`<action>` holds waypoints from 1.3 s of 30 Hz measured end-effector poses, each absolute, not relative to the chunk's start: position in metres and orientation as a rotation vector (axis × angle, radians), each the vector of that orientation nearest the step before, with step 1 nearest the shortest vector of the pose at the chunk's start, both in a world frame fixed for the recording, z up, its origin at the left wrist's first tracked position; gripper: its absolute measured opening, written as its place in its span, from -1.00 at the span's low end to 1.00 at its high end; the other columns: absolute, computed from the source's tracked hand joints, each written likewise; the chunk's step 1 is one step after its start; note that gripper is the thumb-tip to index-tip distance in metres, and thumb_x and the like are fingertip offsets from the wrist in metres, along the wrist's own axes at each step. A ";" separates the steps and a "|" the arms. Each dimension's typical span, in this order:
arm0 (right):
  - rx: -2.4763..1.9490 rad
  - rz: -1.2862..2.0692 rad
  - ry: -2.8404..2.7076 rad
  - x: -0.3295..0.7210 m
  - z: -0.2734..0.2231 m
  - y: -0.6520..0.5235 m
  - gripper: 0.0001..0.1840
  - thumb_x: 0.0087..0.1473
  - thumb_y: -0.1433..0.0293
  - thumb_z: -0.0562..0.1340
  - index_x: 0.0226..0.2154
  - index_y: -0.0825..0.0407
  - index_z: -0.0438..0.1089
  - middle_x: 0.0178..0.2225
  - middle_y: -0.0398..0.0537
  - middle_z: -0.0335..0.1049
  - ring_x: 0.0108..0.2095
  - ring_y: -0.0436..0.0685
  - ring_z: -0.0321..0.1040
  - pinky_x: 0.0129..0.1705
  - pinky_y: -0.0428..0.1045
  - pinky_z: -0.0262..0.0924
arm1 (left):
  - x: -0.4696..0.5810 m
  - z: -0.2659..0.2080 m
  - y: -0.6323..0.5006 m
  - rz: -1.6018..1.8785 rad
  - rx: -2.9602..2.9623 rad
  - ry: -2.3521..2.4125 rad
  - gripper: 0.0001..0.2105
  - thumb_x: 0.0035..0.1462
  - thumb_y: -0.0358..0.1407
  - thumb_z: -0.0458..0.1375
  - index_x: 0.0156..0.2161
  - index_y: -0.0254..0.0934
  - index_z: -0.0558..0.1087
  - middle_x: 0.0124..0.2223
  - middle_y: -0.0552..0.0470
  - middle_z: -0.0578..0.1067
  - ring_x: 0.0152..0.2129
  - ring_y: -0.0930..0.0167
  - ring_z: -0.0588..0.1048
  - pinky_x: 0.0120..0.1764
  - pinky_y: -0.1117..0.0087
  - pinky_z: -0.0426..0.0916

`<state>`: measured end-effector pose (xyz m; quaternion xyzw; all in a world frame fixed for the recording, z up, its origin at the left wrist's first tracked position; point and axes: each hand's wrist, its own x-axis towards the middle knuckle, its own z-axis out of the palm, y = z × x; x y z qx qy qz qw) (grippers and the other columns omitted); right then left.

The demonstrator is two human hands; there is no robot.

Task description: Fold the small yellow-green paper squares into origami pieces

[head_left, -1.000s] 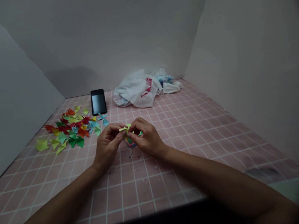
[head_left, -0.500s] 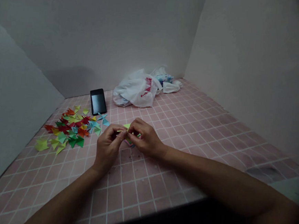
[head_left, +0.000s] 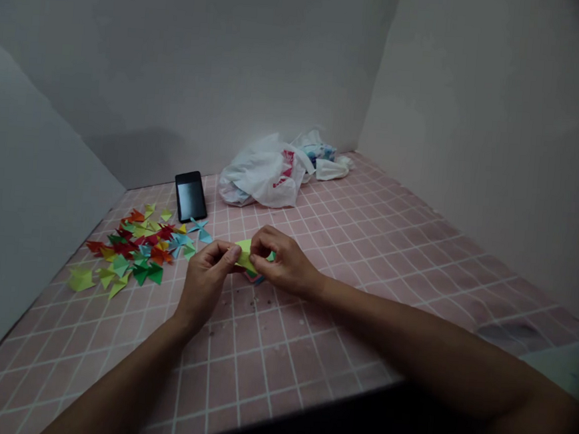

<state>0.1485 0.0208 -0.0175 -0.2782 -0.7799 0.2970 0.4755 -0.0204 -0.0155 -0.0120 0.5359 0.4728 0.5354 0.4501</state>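
Note:
A piece of yellow-green origami paper (head_left: 245,256) is stretched between my two hands, above the middle of the tiled surface. My left hand (head_left: 208,271) pinches its left side between thumb and fingers. On its right side, my right hand (head_left: 284,262) grips it with thumb and forefinger. Under the hands, partly hidden, lie more coloured paper pieces (head_left: 254,278), with green, pink and blue edges showing. To the left spreads a loose pile of folded paper pieces (head_left: 142,239) in red, orange, yellow, green and light blue.
A black phone (head_left: 191,197) lies behind the paper pile. White plastic bags (head_left: 265,172) rest against the back wall, beside a blue-and-white packet (head_left: 319,152). Pink tile-patterned covering (head_left: 391,252) runs between walls at left, back and right.
My left hand has shifted slightly left, away from the right hand. More of the yellow-green paper's face now shows between them. The pile, phone and bags are unmoved.

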 end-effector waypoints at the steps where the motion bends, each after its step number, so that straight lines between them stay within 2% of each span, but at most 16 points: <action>1: -0.687 0.727 -1.907 0.149 -0.017 0.021 -0.83 0.02 0.57 0.18 -0.51 0.04 0.22 -0.41 -0.13 0.27 -0.38 0.02 0.23 -0.30 -0.03 0.14 | -0.020 -0.012 -0.016 1.328 1.339 1.177 -0.77 0.12 -0.16 0.28 -0.40 -0.31 0.51 -0.42 0.07 0.49 -0.47 0.44 0.52 -0.29 0.34 0.56; 5: -0.740 0.755 -1.895 0.149 -0.018 0.021 -0.86 0.11 0.46 0.23 -0.46 0.04 0.26 -0.40 -0.14 0.26 -0.38 0.01 0.22 -0.31 -0.04 0.14 | -0.020 -0.011 -0.017 1.387 1.369 1.239 -0.76 0.14 -0.15 0.27 -0.40 -0.30 0.51 -0.42 0.06 0.49 -0.46 0.43 0.53 -0.29 0.36 0.55; 8: -0.777 0.790 -1.906 0.149 -0.020 0.021 -0.77 0.13 0.31 0.30 -0.45 0.05 0.29 -0.40 -0.15 0.26 -0.40 0.00 0.21 -0.33 -0.05 0.12 | -0.020 -0.012 -0.017 1.460 1.360 1.273 -0.75 0.14 -0.13 0.27 -0.39 -0.30 0.51 -0.40 0.06 0.51 -0.45 0.44 0.52 -0.29 0.38 0.54; 14: -0.807 0.870 -1.878 0.149 -0.021 0.022 -0.80 0.09 0.44 0.32 -0.49 0.07 0.32 -0.44 -0.18 0.26 -0.42 -0.03 0.21 -0.35 -0.08 0.10 | -0.021 -0.014 -0.015 1.511 1.228 1.235 -0.74 0.12 -0.13 0.29 -0.42 -0.31 0.47 -0.38 0.09 0.49 -0.43 0.48 0.51 -0.26 0.40 0.54; 21: -0.813 0.956 -1.863 0.148 -0.023 0.023 -0.82 0.06 0.42 0.34 -0.50 0.09 0.36 -0.45 -0.17 0.29 -0.43 -0.03 0.22 -0.37 -0.09 0.10 | -0.020 -0.015 -0.013 1.551 1.158 1.221 -0.69 0.08 -0.08 0.30 -0.43 -0.30 0.41 -0.38 0.10 0.49 -0.43 0.45 0.54 -0.26 0.32 0.55; 29: -0.779 1.333 -1.593 0.150 -0.025 0.028 -0.81 0.04 0.30 0.26 -0.49 0.07 0.32 -0.52 -0.21 0.25 -0.49 -0.03 0.17 -0.45 -0.10 0.08 | -0.021 -0.018 -0.012 1.499 1.072 1.175 -0.74 0.07 -0.15 0.33 -0.41 -0.31 0.45 -0.35 0.05 0.54 -0.39 0.43 0.57 -0.28 0.35 0.54; 35: -0.702 1.548 -1.506 0.154 -0.022 0.032 -0.83 -0.03 0.32 0.30 -0.48 0.08 0.35 -0.54 -0.22 0.28 -0.51 -0.05 0.20 -0.42 -0.10 0.09 | -0.020 -0.016 -0.013 1.514 1.079 1.173 -0.76 0.04 -0.17 0.34 -0.44 -0.32 0.48 -0.30 0.02 0.55 -0.36 0.44 0.55 -0.29 0.40 0.53; 39: -0.644 1.591 -1.467 0.156 -0.023 0.037 -0.85 -0.05 0.34 0.32 -0.46 0.09 0.40 -0.52 -0.20 0.32 -0.50 -0.05 0.22 -0.39 -0.09 0.11 | -0.019 -0.015 -0.012 1.510 1.058 1.136 -0.75 0.02 -0.16 0.36 -0.45 -0.31 0.47 -0.31 0.02 0.56 -0.35 0.42 0.56 -0.23 0.35 0.53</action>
